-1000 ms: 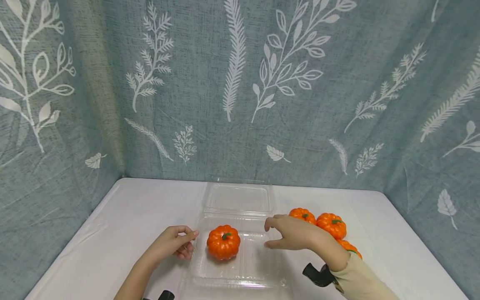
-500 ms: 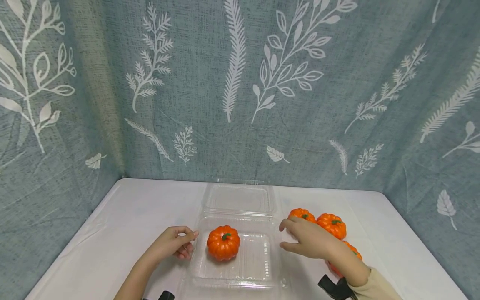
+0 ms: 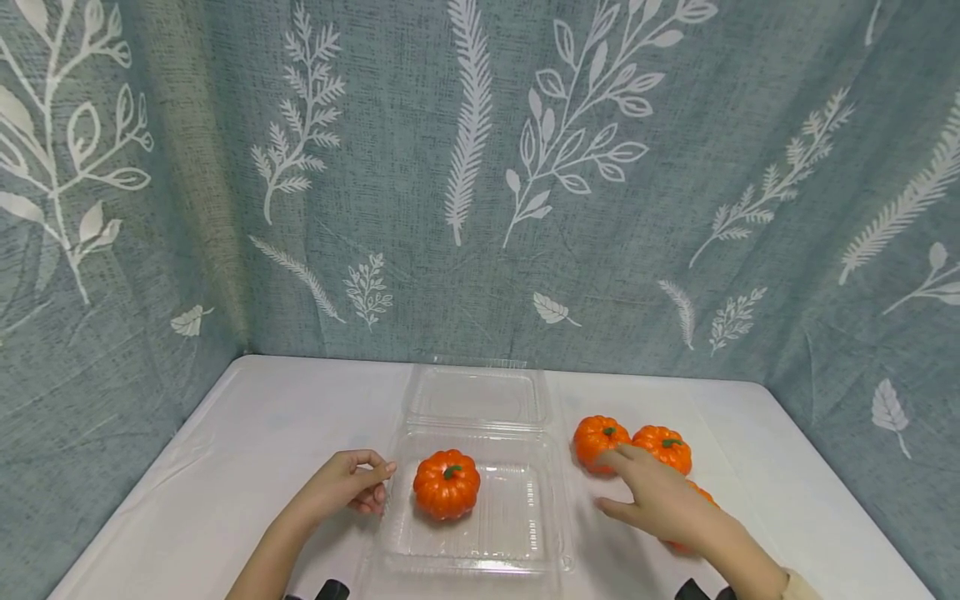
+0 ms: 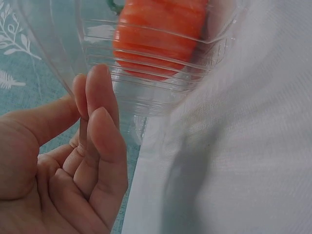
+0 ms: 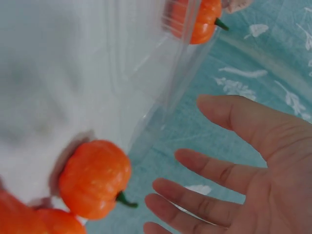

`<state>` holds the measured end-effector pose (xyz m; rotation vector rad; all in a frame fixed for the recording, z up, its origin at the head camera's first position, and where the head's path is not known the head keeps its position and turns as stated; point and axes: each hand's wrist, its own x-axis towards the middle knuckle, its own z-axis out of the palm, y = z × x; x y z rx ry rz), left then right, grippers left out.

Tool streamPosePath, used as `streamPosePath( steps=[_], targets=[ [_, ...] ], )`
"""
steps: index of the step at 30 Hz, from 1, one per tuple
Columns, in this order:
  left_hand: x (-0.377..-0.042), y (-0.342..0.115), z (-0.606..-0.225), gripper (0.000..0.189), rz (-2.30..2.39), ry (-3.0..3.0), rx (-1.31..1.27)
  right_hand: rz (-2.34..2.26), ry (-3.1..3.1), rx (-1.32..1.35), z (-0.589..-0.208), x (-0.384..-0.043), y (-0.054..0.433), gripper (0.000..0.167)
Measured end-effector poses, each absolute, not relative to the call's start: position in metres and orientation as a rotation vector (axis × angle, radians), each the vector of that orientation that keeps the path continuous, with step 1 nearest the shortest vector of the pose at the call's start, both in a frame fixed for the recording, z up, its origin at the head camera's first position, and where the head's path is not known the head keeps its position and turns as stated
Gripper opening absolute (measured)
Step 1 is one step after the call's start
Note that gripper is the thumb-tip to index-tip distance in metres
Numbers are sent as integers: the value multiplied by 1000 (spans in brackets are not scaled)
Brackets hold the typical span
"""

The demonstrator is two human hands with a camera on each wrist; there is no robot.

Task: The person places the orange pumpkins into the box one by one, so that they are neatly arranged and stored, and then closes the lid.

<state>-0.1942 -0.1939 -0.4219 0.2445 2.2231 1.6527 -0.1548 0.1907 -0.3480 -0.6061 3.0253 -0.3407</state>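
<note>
In the head view a clear plastic clamshell box (image 3: 513, 521) lies with its lid (image 3: 480, 396) folded back. An orange toy pumpkin (image 3: 447, 485) with a green stem sits in the left part of its base. My left hand (image 3: 348, 483) pinches the box's left rim between thumb and fingertips, as the left wrist view shows at the wall (image 4: 53, 44). To the right of the box, my right hand (image 3: 656, 496) hovers with fingers spread, holding nothing. It is nearest to a group of three pumpkins, partly covering the front pumpkin (image 3: 703, 493); another pumpkin (image 5: 95, 178) shows beyond its fingertips in the right wrist view.
A white cloth covers the table (image 3: 285, 417). Behind and at both sides hangs a blue-green curtain (image 3: 405, 167) with white leaf prints. Two pumpkins of the group, the left one (image 3: 596, 437) and the back one (image 3: 663, 446), stand close together beyond my right hand.
My right hand has moved right, from above the box's right side to the pumpkin group, uncovering the left pumpkin. My left hand, the box and the pumpkin inside have stayed put.
</note>
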Motion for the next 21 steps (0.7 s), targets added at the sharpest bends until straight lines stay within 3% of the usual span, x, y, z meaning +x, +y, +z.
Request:
streamPosePath(
  steps=[21],
  targets=[
    [-193, -193, -426, 31, 1655, 2221, 225, -132, 3180, -297, -361, -134, 241, 40]
  ],
)
